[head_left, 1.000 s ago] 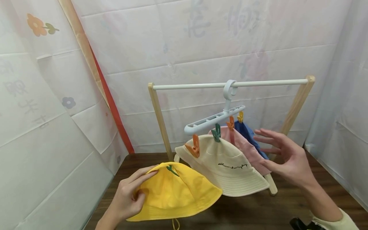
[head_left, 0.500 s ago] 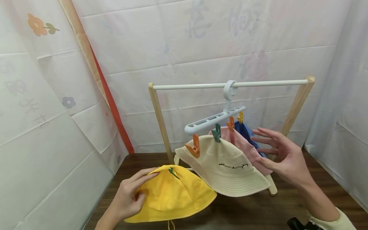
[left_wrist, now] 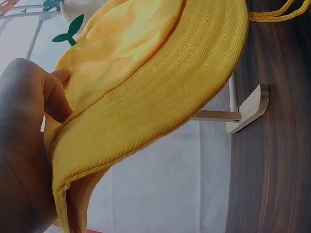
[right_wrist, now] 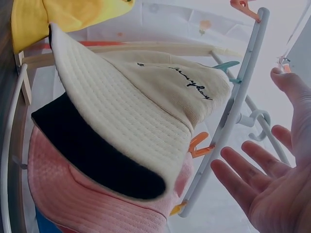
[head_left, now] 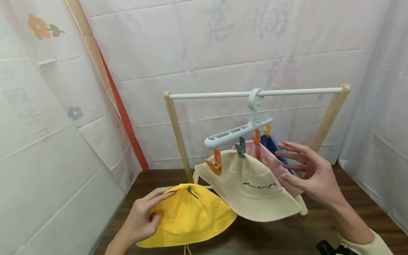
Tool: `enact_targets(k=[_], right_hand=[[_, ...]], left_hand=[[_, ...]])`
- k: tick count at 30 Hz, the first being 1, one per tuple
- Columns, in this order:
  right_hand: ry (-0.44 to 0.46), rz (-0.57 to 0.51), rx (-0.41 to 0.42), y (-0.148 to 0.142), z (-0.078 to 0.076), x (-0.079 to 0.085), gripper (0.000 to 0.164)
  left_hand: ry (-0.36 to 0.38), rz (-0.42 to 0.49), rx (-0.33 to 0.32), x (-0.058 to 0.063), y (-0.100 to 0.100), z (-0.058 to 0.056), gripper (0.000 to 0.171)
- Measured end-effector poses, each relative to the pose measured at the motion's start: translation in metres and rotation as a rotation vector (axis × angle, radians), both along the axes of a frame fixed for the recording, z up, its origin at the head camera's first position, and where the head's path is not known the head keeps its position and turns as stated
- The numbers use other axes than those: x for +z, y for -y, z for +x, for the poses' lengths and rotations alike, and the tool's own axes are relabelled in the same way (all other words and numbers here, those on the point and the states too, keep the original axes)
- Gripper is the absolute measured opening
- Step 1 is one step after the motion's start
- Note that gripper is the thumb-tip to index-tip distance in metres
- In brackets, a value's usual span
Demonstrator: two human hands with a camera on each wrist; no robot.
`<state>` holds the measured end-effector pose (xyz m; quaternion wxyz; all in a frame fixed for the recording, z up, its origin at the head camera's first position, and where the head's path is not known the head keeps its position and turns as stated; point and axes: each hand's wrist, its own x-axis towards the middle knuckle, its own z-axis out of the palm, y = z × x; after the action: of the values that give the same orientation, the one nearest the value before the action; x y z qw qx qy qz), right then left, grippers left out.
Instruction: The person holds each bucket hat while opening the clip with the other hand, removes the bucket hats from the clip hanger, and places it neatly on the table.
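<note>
My left hand (head_left: 141,214) pinches a yellow bucket hat (head_left: 194,216) near its crown; a green sprout (left_wrist: 72,31) and a yellow cord (left_wrist: 279,14) show on it. To the right, a cream bucket hat (head_left: 255,187) with dark lettering hangs by a green clip (head_left: 240,147) from a pale blue hanger (head_left: 237,132). Behind it hang a pink hat (head_left: 277,166) from an orange clip (head_left: 256,137) and a blue hat (head_left: 269,143) from a yellow clip (head_left: 267,130). Beside these, my right hand (head_left: 313,173) is spread and holds nothing. An orange clip (head_left: 215,162) on the hanger's near end holds no hat.
The hanger hooks over a white rail (head_left: 207,95) on a rack with wooden legs (head_left: 328,117). Beneath is a dark wooden table (head_left: 255,237). White printed sheets (head_left: 143,42) enclose the back and sides.
The yellow hat has shifted slightly down and left in my left hand, away from the cream hat. My right hand has drifted a little leftward, toward the hanging hats.
</note>
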<state>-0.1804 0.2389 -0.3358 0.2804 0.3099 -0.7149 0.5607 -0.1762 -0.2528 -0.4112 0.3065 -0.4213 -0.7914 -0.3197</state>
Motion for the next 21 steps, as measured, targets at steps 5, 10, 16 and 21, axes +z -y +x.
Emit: enact_targets(k=[5,10,16,21], right_hand=[[0.004,-0.011,0.019,0.0012,-0.0008,0.0006,0.084],[0.005,-0.015,0.032,0.0016,-0.0014,0.0011,0.084],[0.011,0.003,0.014,0.0017,-0.0013,0.0007,0.084],[0.013,0.021,-0.015,0.0024,-0.0007,0.0014,0.084]], left_hand=[[-0.001,0.002,-0.013,-0.0019,0.0019,-0.0039,0.090],[0.003,0.003,-0.017,-0.0039,0.0021,-0.0074,0.090],[0.071,-0.006,0.006,-0.0071,0.0040,-0.0086,0.089],[0.091,-0.004,0.007,-0.0084,0.0051,-0.0100,0.090]])
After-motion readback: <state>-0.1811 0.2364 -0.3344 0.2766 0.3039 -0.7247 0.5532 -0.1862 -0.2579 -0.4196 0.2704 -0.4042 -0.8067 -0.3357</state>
